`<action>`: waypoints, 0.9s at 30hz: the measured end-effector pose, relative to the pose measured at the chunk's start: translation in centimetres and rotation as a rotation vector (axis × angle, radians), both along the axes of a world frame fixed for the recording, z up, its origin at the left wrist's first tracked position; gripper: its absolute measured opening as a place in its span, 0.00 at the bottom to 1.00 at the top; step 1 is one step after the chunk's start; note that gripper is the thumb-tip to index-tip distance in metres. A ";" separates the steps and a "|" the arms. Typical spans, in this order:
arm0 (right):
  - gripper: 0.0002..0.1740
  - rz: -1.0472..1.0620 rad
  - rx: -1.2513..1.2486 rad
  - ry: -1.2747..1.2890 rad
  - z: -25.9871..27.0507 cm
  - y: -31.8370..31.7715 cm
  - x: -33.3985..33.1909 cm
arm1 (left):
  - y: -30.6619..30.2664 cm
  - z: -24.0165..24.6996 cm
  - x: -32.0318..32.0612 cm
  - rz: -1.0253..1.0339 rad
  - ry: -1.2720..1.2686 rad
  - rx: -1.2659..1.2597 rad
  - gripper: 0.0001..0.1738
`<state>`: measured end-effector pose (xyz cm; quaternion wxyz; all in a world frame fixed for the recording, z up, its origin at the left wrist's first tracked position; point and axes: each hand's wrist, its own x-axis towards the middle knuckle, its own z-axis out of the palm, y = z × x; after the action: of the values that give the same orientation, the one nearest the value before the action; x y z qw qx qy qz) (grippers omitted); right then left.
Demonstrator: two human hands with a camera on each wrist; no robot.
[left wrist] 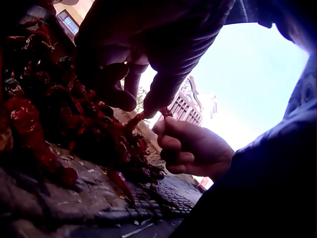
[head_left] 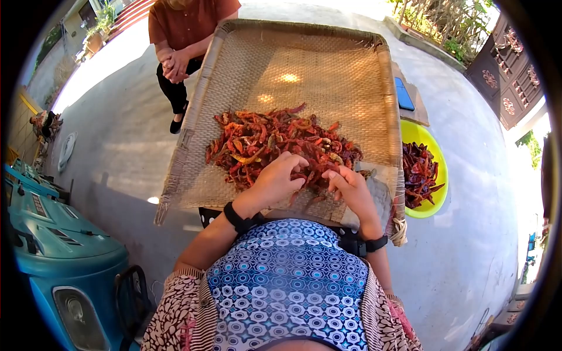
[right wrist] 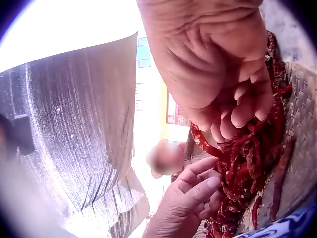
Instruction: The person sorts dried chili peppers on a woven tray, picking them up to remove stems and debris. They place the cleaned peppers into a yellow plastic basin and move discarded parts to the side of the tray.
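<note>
A heap of dried red chili peppers lies on a large woven bamboo tray in front of me. My left hand is over the heap's near edge, its fingers bent loosely and its thumb apart from them. To its right, my right hand pinches a small dried chili between thumb and fingertip, as the left wrist view shows. The two hands almost meet there, the left thumb tip close beside that chili. In the right wrist view, chilies lie just below the right fingers.
A yellow-green bowl of darker chilies stands right of the tray. Above it lies a phone on cardboard. Across the tray is a person with clasped hands. A teal machine stands at the left.
</note>
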<state>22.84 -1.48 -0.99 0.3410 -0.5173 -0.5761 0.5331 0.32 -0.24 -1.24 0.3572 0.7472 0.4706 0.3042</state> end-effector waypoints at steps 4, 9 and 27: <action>0.15 -0.121 0.080 0.108 0.0 0.5 2.6 | 0.5 -1.4 -0.4 0.045 0.148 0.145 0.13; 0.20 -0.540 0.246 0.906 0.8 1.0 7.2 | 0.8 -0.8 0.0 0.074 0.241 0.303 0.11; 0.13 0.098 0.286 -0.161 0.9 -0.3 -1.6 | 0.0 0.4 0.5 0.107 0.190 0.397 0.13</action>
<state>21.25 -1.74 -0.10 0.3376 -0.4760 -0.6959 0.4185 0.83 -0.28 -0.86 0.1407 0.8022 0.4721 0.3373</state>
